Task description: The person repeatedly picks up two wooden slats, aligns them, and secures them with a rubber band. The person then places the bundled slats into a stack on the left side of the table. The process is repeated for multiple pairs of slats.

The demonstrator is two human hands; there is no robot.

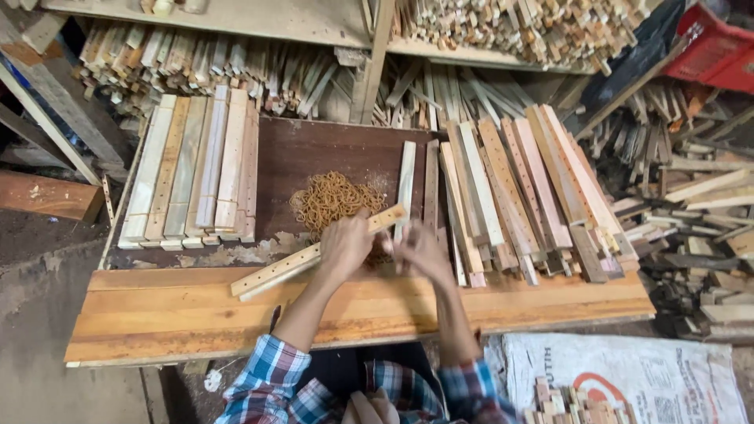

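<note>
Gripping drilled slat left hand, right hand clenched at rubber bands; finished stack counter's far-left, loose slats right remaining.

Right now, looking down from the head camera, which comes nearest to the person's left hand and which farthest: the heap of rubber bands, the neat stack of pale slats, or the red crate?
1. Heap of rubber bands: just beyond the left hand, on the dark board.
2. Stack of pale slats: farther off, on the left of the board.
3. Red crate: farthest, in the top right corner.
</note>
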